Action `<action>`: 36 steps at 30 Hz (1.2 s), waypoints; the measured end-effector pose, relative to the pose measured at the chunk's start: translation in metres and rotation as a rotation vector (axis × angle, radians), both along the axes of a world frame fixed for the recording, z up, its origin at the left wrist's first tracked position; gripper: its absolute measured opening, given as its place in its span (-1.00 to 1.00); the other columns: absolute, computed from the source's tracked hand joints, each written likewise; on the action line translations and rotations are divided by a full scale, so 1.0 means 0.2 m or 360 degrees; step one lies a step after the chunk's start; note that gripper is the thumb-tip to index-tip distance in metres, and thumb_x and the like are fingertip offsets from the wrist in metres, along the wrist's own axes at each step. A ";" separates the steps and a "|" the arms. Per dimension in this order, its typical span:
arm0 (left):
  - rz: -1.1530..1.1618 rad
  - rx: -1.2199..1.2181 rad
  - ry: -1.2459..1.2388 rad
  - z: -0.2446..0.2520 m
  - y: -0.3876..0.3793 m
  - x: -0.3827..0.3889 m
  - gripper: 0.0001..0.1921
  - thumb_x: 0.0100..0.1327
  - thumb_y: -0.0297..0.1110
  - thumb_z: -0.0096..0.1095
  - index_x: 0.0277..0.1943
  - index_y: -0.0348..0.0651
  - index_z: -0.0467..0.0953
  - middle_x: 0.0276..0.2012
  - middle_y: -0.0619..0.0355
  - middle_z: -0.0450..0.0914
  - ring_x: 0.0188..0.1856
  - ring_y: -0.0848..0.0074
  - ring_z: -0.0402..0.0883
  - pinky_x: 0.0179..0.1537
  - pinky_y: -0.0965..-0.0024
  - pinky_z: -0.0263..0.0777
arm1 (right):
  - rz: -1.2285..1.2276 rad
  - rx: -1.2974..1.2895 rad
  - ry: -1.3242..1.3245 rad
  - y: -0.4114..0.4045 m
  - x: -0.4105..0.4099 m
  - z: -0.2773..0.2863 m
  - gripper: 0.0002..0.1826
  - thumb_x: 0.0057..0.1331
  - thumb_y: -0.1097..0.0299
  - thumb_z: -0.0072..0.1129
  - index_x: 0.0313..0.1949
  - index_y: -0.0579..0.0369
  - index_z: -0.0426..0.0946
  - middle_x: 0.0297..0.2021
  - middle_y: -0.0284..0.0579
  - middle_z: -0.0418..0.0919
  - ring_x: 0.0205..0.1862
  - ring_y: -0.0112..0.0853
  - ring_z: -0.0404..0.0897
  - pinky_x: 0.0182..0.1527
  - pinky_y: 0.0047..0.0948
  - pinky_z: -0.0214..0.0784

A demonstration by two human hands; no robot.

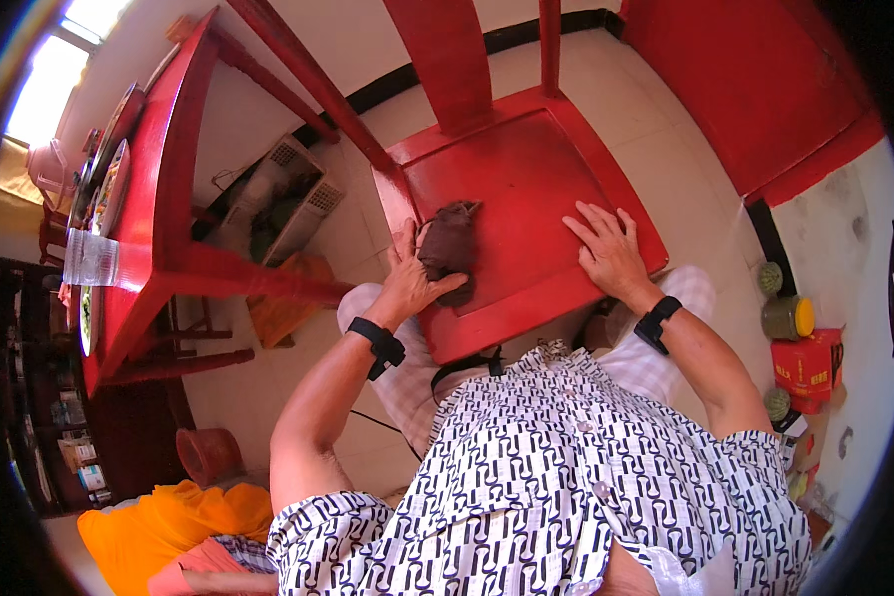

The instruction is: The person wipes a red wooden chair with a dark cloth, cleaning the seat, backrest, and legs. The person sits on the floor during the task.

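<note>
In front of me is a red wooden chair (525,179), its backrest at the far side and its seat between my knees. A crumpled dark brown cloth (448,242) lies on the left part of the seat. My left hand (410,277) holds it at its near left side, thumb over the near end and fingers along the left edge. Whether the cloth wraps anything cannot be seen. To the right, my right hand (609,249) rests on the seat near its right edge, fingers spread, with nothing held. Both wrists wear black bands.
A red table (182,186) at left bears plates (112,186) and clear plastic cups (93,258). Beneath it is a pale crate (305,201). Orange fabric (179,521) lies lower left. Along the right wall stand a yellow-lidded jar (782,318) and a red box (806,369).
</note>
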State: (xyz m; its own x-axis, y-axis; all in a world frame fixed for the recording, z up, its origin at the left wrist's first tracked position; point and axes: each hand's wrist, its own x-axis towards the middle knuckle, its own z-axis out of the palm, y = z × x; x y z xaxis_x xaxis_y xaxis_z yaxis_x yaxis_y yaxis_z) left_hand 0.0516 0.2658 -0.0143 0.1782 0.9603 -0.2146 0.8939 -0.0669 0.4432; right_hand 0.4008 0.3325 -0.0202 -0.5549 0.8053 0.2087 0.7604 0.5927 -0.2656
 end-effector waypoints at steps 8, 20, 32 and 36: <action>0.0039 0.0045 0.0078 -0.04 0.02 -0.01 0.00 0.09 0.34 0.22 0.46 -0.01 0.03 0.47 -0.06 -0.02 0.51 -0.09 -0.32 0.39 -0.24 -0.31 | 0.0018 0.0076 -0.0046 0.02 -0.01 0.01 -0.44 0.20 0.33 0.05 0.25 -0.09 0.38 0.33 -0.10 0.26 0.36 -0.23 0.21 0.39 0.10 -0.17; 0.0105 0.0140 -0.0018 -0.10 -0.05 -0.06 0.06 0.03 0.39 0.26 0.46 -0.02 0.01 0.47 -0.18 -0.17 0.46 -0.25 -0.26 0.41 -0.20 -0.23 | 0.0050 0.0077 -0.0119 -0.06 -0.05 0.03 -0.45 0.22 0.33 0.01 0.25 -0.07 0.36 0.32 -0.06 0.25 0.37 -0.21 0.19 0.38 0.12 -0.17; 0.0275 0.0187 -0.0078 -0.02 -0.05 -0.07 0.07 0.04 0.30 0.33 0.49 0.06 -0.07 0.47 -0.28 -0.23 0.45 -0.31 -0.21 0.41 -0.17 -0.19 | 0.0036 0.0077 -0.0149 -0.03 -0.11 0.01 -0.43 0.20 0.34 0.03 0.26 -0.08 0.35 0.35 -0.10 0.21 0.37 -0.24 0.17 0.38 0.13 -0.18; 0.0205 0.0187 0.0034 -0.08 -0.05 0.01 0.05 0.08 0.38 0.20 0.47 -0.10 -0.02 0.48 -0.17 -0.18 0.48 -0.17 -0.21 0.37 -0.32 -0.24 | 0.0021 0.0102 -0.0090 -0.03 -0.02 0.01 -0.44 0.21 0.33 0.03 0.25 -0.08 0.35 0.34 -0.08 0.22 0.37 -0.23 0.18 0.37 0.13 -0.17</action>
State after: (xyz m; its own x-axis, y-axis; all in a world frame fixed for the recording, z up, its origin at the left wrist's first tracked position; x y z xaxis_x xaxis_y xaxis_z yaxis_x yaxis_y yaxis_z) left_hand 0.0538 0.2557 -0.0305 0.0487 0.9936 -0.1017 0.9075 -0.0015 0.4200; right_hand 0.3963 0.3273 -0.0186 -0.5777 0.7839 0.2275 0.7651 0.6171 -0.1838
